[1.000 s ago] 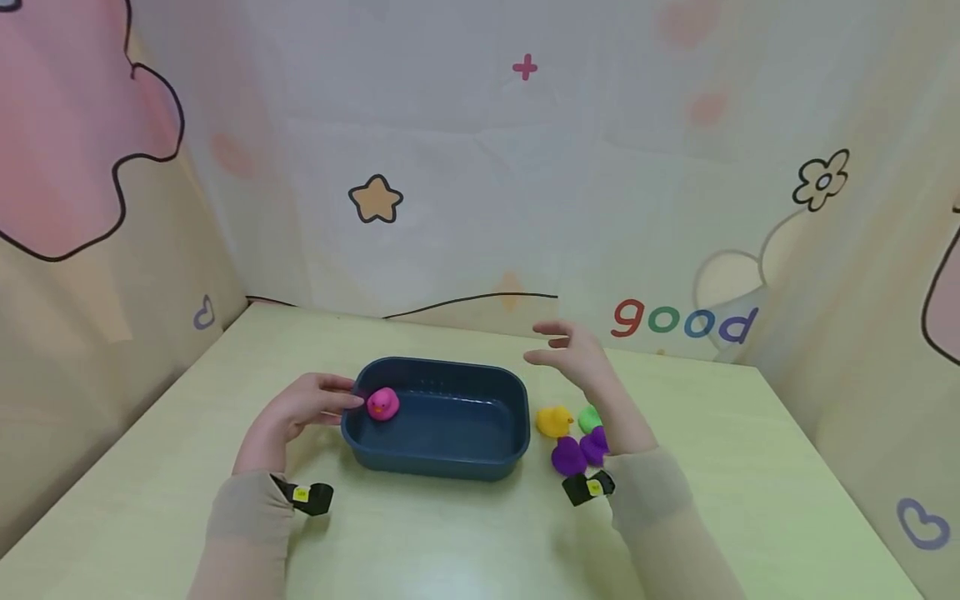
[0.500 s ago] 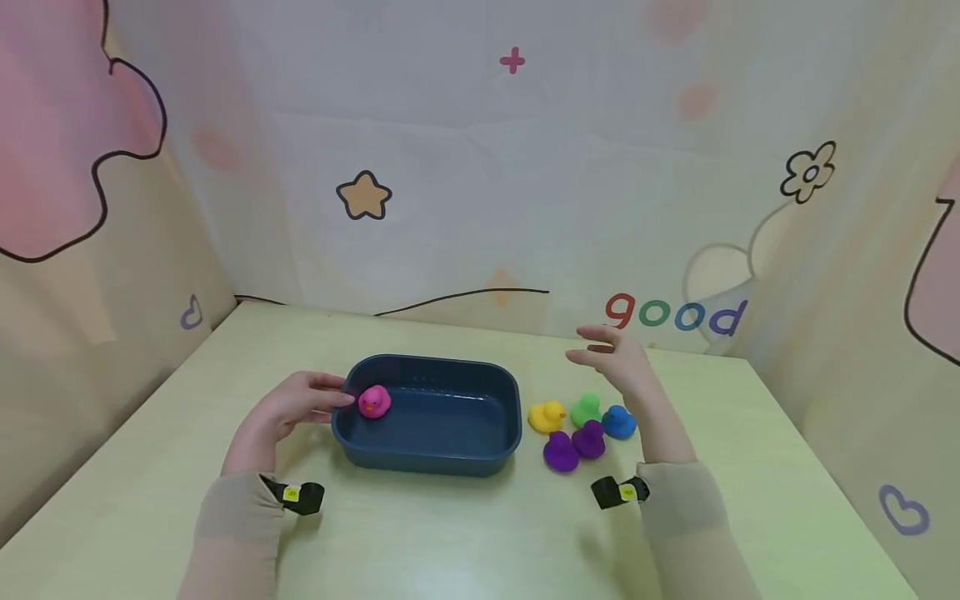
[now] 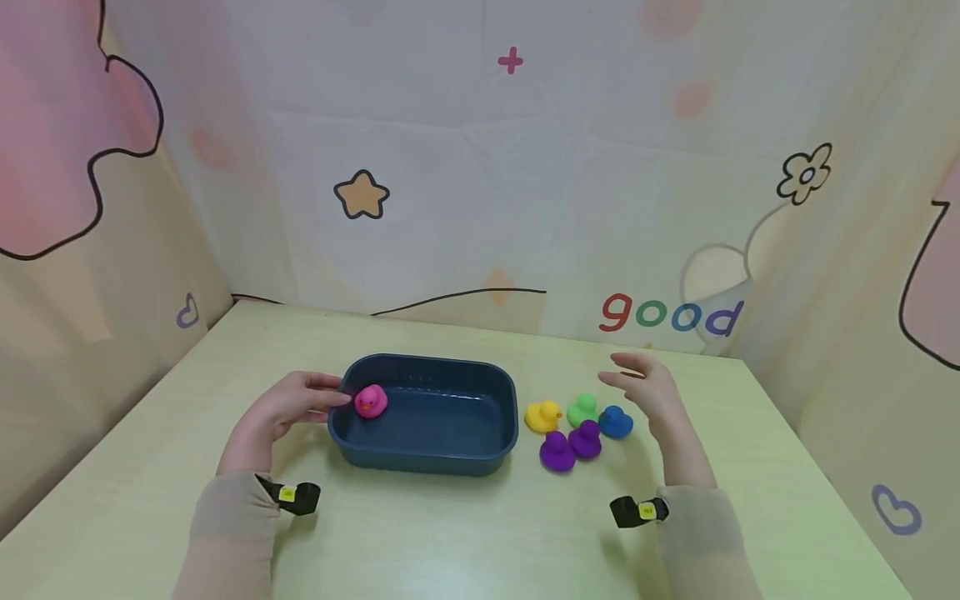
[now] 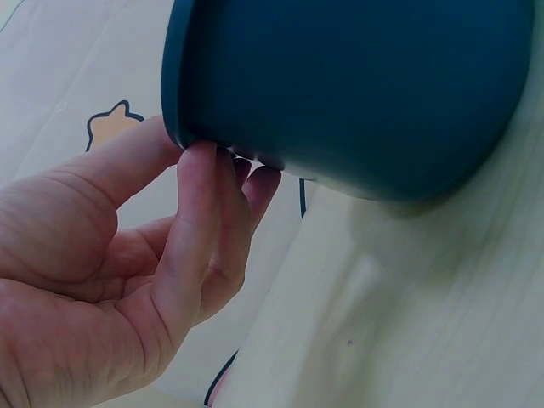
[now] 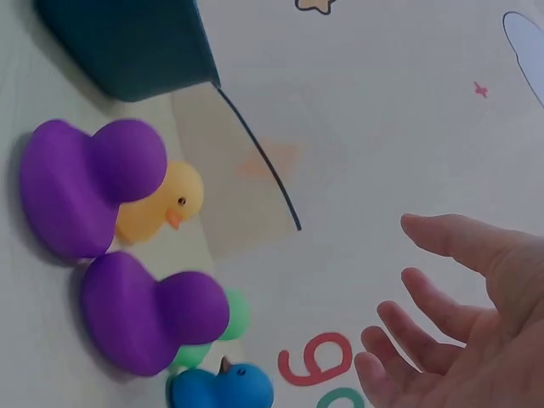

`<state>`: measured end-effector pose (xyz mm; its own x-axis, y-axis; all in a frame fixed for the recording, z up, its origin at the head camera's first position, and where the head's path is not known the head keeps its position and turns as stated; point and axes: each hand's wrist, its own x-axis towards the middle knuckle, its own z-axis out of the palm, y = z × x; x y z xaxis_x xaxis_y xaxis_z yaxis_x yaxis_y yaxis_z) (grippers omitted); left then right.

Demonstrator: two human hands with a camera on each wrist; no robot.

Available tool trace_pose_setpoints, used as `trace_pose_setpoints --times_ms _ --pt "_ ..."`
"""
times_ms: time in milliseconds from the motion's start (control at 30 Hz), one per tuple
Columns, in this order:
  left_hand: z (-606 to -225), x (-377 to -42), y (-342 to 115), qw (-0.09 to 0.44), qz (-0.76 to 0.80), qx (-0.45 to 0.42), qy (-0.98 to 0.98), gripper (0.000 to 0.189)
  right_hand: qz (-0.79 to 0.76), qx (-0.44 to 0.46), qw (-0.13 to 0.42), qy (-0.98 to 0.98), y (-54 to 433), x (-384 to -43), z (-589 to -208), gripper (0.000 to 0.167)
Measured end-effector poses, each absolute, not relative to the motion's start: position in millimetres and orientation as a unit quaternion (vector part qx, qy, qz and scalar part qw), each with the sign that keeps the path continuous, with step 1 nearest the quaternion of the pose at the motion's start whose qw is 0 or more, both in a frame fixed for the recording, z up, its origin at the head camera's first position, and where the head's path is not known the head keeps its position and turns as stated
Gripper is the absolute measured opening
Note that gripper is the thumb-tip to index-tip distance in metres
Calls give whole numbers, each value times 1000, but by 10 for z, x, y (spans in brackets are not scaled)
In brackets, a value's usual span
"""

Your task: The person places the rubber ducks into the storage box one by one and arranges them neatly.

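My left hand [image 3: 296, 400] holds the left end of a dark blue rectangular basin [image 3: 427, 457]. In the left wrist view its thumb meets the rim and the other fingertips lie against the outer wall. A pink rubber duck [image 3: 371, 402] sits inside, at the basin's left end. My right hand [image 3: 648, 385] hovers with nothing in it, fingers spread and slightly bent, above and right of a cluster of rubber ducks. These are a yellow duck [image 3: 543, 416], a green duck [image 3: 582, 409], a blue duck [image 3: 616, 422] and two purple ducks, one nearer [image 3: 557, 452] and one farther [image 3: 585, 440].
The pale wooden table [image 3: 420, 542] carries everything. A printed curtain [image 3: 450, 208] with a star, a flower and the word "good" closes off the back and both sides. A black wrist camera [image 3: 633, 512] sticks out from the right sleeve.
My right hand has moved right, away from the basin and past the ducks, then lowered a little. The blue duck has come into view. The left hand stays at the basin; the view has shifted slightly.
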<state>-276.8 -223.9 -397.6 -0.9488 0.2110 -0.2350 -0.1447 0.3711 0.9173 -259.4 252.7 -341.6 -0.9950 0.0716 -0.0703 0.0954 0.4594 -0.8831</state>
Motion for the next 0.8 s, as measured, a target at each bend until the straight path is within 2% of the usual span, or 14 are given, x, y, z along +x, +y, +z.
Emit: trace_pose_setpoints --times_ms 800 --pt "-3981 -2774 -2246 165 561 19 811 66 -529 122 33 839 2783 -2578 -3884 61"
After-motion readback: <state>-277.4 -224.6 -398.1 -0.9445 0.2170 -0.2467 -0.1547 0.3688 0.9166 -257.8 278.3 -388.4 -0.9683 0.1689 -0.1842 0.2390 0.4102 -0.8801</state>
